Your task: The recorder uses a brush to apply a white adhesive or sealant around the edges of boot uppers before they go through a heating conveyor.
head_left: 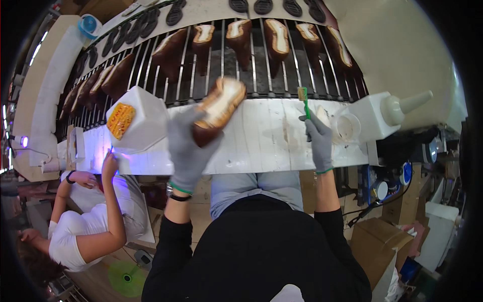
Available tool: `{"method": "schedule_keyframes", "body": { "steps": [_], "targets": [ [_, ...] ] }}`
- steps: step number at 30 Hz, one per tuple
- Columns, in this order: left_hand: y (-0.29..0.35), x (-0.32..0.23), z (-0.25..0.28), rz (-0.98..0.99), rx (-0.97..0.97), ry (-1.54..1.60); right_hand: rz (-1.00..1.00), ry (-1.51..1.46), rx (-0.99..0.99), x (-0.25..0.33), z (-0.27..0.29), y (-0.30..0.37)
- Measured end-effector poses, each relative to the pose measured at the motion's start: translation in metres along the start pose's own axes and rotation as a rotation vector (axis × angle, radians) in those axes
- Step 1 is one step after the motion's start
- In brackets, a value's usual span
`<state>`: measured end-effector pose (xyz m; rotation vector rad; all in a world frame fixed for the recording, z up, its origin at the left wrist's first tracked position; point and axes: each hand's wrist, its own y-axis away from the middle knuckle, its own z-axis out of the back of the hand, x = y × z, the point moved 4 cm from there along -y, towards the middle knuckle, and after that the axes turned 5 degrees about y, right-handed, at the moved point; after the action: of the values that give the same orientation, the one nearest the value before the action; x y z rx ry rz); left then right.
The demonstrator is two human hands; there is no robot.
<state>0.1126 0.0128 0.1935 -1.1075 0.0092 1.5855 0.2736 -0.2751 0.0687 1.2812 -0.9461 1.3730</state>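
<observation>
Being held in the gloved left hand [191, 145], above the far part of the white desk [261, 156]: one brown shoe upper [223, 105], motion-blurred, cream underside turned up, the fingers wrapped about its near end. Pinched between thumb and fingers of the gloved right hand [319, 137], at the right of the desk: one green brush [306, 104], bristles pointed to the far side. Placed just right of that hand: one round white pot [347, 127], contents not discernible, and one white nozzle bottle [372, 115]. Placed left: one white container [145, 121], yellow-labelled. Set beyond: one barred rack [253, 65], loaded with similar uppers [277, 39]. Risks, as judged: the held upper could be dropped or twisted if its one-ended grip were loosened; the racked row could be bumped by a farther swing; the pot could be tipped by a rightward sweep of the wrist; the brush could be turned in its pinch by hard pressing.
</observation>
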Motion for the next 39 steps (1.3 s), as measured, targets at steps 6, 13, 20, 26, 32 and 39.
{"method": "schedule_keyframes", "body": {
  "steps": [6,13,20,26,32,39],
  "targets": [
    [0.081,-0.028,-0.091,-0.347,0.493,-0.106,-0.003,0.225,-0.246,0.029,0.123,0.033],
    [0.030,0.063,-0.141,0.646,0.611,0.325,0.132,1.014,-0.399,0.015,0.171,0.049],
    [0.039,0.068,-0.157,0.759,0.630,0.524,0.143,1.461,-0.355,0.010,0.142,0.023],
    [0.043,0.047,-0.115,0.460,0.015,0.813,0.203,1.534,-0.270,0.003,0.137,0.012],
    [0.098,0.049,-0.087,-0.187,-0.106,0.138,0.034,0.838,-0.141,-0.011,0.172,0.014],
    [0.117,-0.004,-0.091,-0.179,0.216,-0.370,-0.171,0.233,-0.285,-0.039,0.178,0.039]
  ]
}}
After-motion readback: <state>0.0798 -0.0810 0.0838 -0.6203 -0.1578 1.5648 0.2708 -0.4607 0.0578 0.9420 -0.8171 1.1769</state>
